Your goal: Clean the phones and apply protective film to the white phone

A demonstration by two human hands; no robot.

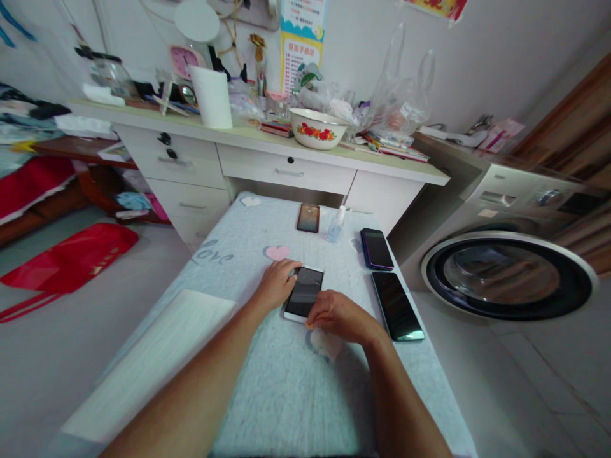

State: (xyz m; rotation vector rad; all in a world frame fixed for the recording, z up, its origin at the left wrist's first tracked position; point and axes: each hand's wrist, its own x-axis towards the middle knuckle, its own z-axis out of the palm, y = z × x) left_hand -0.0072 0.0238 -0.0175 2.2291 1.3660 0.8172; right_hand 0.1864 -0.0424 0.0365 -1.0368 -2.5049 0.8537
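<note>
A white-framed smartphone (pixel 305 292) with a dark screen lies face up on the cloth-covered table. My left hand (pixel 277 283) grips its left edge, with the fingers curled by the upper left corner. My right hand (pixel 334 313) is closed in a pinch at the phone's lower right corner. A small orange-tan bit shows under those fingertips, too little of it to name. Beyond the phone stand a clear spray bottle (pixel 336 225) and a brown phone or phone case (pixel 308 218). To the right lie a purple-edged phone (pixel 377 249) and a larger black phone (pixel 397 306).
A folded white cloth or paper strip (pixel 157 362) lies along the table's left side. Behind is a white desk (pixel 286 170) bearing a flowered bowl (pixel 318 130) and a white paper roll (pixel 210 98). A washing machine (pixel 506 216) stands right; a red bag (pixel 71 257) lies on the floor.
</note>
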